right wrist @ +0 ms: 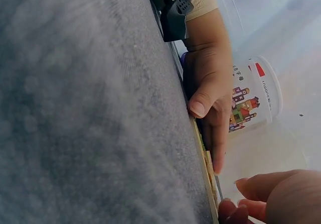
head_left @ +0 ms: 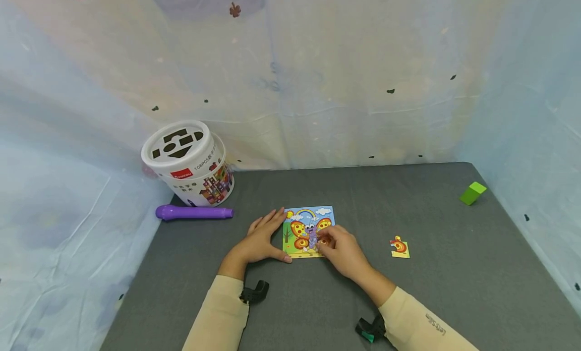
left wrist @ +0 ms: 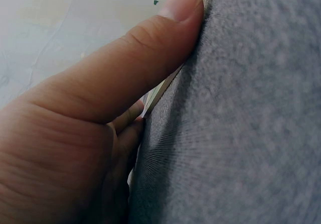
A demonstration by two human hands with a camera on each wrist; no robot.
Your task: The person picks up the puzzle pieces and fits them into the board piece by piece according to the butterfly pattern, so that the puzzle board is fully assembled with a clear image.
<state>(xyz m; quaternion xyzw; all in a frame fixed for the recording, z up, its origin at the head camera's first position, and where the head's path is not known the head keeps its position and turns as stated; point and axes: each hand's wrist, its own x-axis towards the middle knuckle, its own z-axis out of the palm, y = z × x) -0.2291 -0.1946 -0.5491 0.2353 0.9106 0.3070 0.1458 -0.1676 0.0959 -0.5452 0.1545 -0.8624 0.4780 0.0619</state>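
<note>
A small butterfly jigsaw puzzle (head_left: 297, 217) lies on the grey table, with blue sky and a rainbow along its top. Against its left side rests my left hand (head_left: 258, 242), fingers stretched out and thumb at the lower edge. In the left wrist view, the thumb (left wrist: 145, 50) touches the puzzle's thin rim. My right hand (head_left: 342, 250) is over the lower right of the puzzle, thumb and bent fingers pinching a puzzle piece (head_left: 323, 239), mostly hidden. Off to the right lies a loose puzzle piece (head_left: 400, 247) with an orange wing pattern.
At the table's back left stands a white bucket (head_left: 190, 164) with shaped holes in its lid. A purple microphone-shaped stick (head_left: 195, 213) lies in front of it. A green block (head_left: 473, 193) sits near the right edge. Cloth walls (head_left: 317, 114) rise behind the table (head_left: 436, 290).
</note>
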